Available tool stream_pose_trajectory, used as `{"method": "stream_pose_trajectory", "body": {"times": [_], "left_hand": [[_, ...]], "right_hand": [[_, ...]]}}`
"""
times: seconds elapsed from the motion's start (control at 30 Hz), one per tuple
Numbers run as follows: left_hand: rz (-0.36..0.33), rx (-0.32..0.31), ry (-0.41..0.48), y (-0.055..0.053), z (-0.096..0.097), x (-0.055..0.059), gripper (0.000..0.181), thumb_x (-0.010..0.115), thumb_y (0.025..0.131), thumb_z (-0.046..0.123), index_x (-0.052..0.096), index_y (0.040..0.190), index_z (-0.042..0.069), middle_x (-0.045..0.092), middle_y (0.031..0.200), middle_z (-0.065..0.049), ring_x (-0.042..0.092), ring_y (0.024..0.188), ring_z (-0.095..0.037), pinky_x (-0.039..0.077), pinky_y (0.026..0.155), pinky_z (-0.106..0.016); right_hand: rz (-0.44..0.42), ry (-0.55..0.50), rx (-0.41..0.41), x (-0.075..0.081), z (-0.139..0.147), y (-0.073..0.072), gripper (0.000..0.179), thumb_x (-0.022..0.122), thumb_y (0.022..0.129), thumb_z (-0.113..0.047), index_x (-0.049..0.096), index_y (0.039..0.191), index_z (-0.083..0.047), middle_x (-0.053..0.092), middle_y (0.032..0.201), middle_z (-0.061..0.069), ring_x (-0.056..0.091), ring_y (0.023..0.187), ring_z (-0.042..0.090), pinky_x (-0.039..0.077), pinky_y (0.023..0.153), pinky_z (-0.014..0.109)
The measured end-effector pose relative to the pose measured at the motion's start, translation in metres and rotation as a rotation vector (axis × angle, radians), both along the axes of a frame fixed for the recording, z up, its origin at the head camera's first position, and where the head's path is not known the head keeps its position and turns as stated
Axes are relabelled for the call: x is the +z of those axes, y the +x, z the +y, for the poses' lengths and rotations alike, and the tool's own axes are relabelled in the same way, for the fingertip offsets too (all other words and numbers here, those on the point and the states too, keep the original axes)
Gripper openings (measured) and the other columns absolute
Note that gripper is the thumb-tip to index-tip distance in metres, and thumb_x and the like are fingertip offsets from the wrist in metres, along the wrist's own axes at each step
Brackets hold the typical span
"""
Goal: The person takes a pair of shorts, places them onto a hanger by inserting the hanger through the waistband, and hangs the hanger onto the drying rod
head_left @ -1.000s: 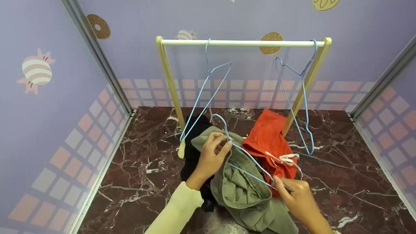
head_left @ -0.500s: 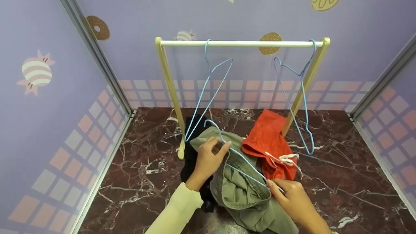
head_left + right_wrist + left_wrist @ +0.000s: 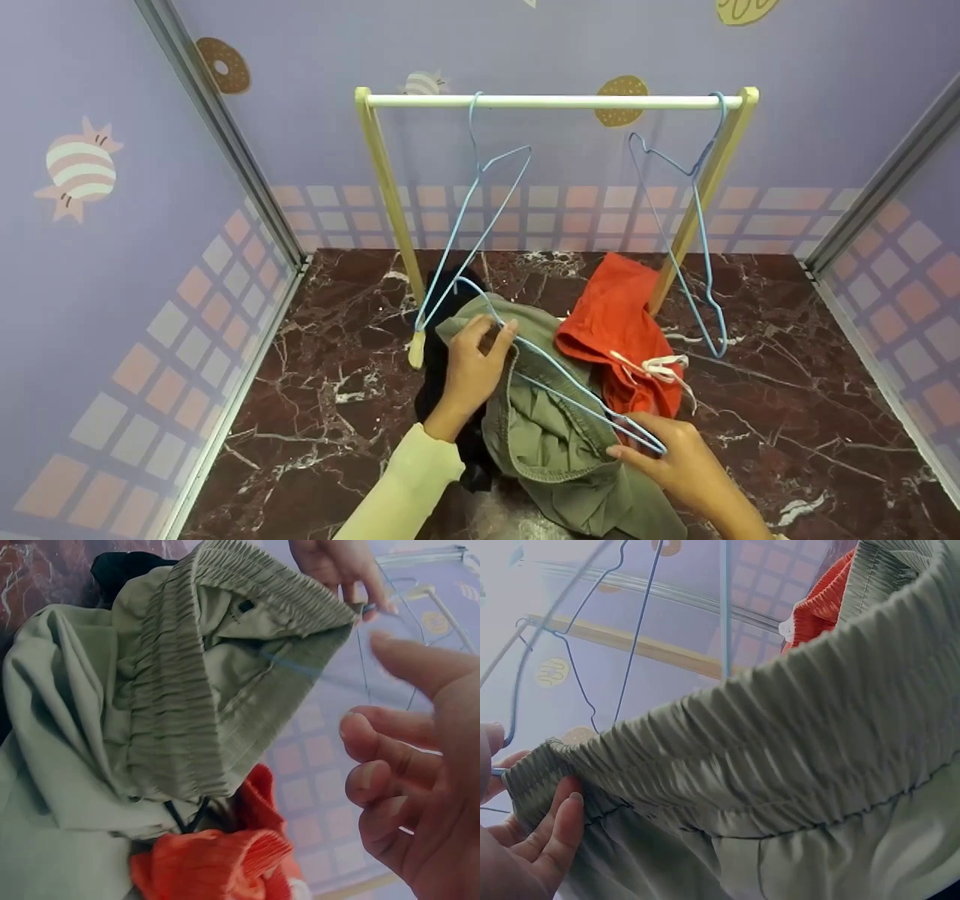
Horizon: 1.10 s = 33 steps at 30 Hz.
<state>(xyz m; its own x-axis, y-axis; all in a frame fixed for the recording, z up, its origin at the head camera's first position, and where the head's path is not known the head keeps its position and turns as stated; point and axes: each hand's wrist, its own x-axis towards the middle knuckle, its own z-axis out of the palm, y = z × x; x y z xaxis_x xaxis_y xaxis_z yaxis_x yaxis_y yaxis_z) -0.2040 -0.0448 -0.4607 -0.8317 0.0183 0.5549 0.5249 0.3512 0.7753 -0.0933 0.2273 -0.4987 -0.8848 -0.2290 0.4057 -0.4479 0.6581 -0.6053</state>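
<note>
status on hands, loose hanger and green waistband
Left hand pinches waistband. Right hand at hanger, thumb apart. Hanger crosses waistband opening. Red garment close by.

- Left of the left hand [image 3: 474,364], open table [image 3: 322,390] reaches the left wall [image 3: 135,247].
- Ahead of that hand, the left hanger [image 3: 457,229] blocks the way, its low corner near the left post [image 3: 391,195].
- Ahead and higher, a wide gap lies under the rail [image 3: 540,100], up to the right hanger [image 3: 703,232].
- Between the hands, the held hanger [image 3: 562,370] crosses the green garment's [image 3: 577,491] gaping mouth.
- Just beyond the right hand [image 3: 679,457], the red garment [image 3: 622,337] is heaped; rightward, open table.
</note>
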Motion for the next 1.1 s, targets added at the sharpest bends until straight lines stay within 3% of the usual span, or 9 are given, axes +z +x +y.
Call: {"method": "stream_pose_trajectory", "body": {"times": [0.23,0.33,0.47,0.57,0.7,0.87,1.1], "left_hand": [[0.007,0.015,0.055,0.000,-0.001,0.002,0.022,0.065,0.093,0.025,0.063,0.076,0.011,0.056,0.070,-0.003,0.053,0.061,-0.013,0.045,0.059,-0.023],[0.001,0.023,0.071,0.008,0.000,0.014,0.021,0.065,0.093,0.016,0.062,0.075,0.006,0.056,0.070,-0.007,0.052,0.061,-0.012,0.043,0.059,-0.022],[-0.001,0.037,0.085,0.019,0.001,0.031,0.019,0.064,0.091,0.007,0.061,0.074,0.000,0.054,0.069,-0.012,0.048,0.060,-0.010,0.042,0.059,-0.021],[0.006,0.047,0.094,0.020,0.001,0.032,0.019,0.064,0.091,0.006,0.060,0.074,0.000,0.052,0.068,-0.013,0.047,0.060,-0.015,0.041,0.059,-0.025],[0.013,0.056,0.099,0.020,0.000,0.032,0.017,0.064,0.091,0.006,0.061,0.075,-0.001,0.052,0.068,-0.014,0.048,0.059,-0.021,0.042,0.058,-0.028],[0.021,0.068,0.089,0.020,0.000,0.033,0.017,0.065,0.091,0.006,0.061,0.076,0.000,0.051,0.067,-0.012,0.045,0.059,-0.013,0.039,0.058,-0.022],[0.019,0.080,0.095,0.019,-0.001,0.033,0.018,0.065,0.091,0.007,0.061,0.075,0.000,0.050,0.066,-0.011,0.044,0.059,-0.013,0.036,0.059,-0.019]], "right_hand": [[-0.142,0.008,0.072,-0.015,0.007,-0.004,0.022,0.078,0.081,-0.028,0.073,0.095,-0.011,0.069,0.079,-0.008,0.057,0.069,-0.004,0.049,0.062,0.022],[-0.227,0.031,0.102,-0.016,0.008,-0.003,0.024,0.077,0.081,-0.029,0.075,0.095,-0.010,0.073,0.085,-0.002,0.060,0.074,-0.003,0.050,0.064,0.024],[-0.226,0.065,0.147,-0.021,0.009,-0.003,0.022,0.079,0.079,-0.027,0.075,0.094,-0.011,0.073,0.087,0.000,0.057,0.076,-0.004,0.048,0.064,0.024],[-0.226,0.065,0.180,-0.027,0.010,-0.003,0.022,0.080,0.078,-0.025,0.074,0.093,-0.011,0.068,0.080,0.000,0.052,0.070,-0.004,0.044,0.060,0.022],[-0.305,0.070,0.202,-0.030,0.011,-0.004,0.022,0.078,0.080,-0.024,0.073,0.096,-0.010,0.061,0.075,-0.004,0.047,0.066,-0.005,0.041,0.057,0.021],[-0.366,0.095,0.222,-0.033,0.012,-0.006,0.018,0.076,0.082,-0.025,0.069,0.093,-0.013,0.059,0.074,-0.006,0.047,0.066,-0.004,0.041,0.056,0.021],[-0.364,0.128,0.189,-0.034,0.012,-0.007,0.021,0.078,0.079,-0.025,0.060,0.080,-0.016,0.056,0.076,-0.007,0.045,0.066,-0.004,0.039,0.056,0.021]]}}
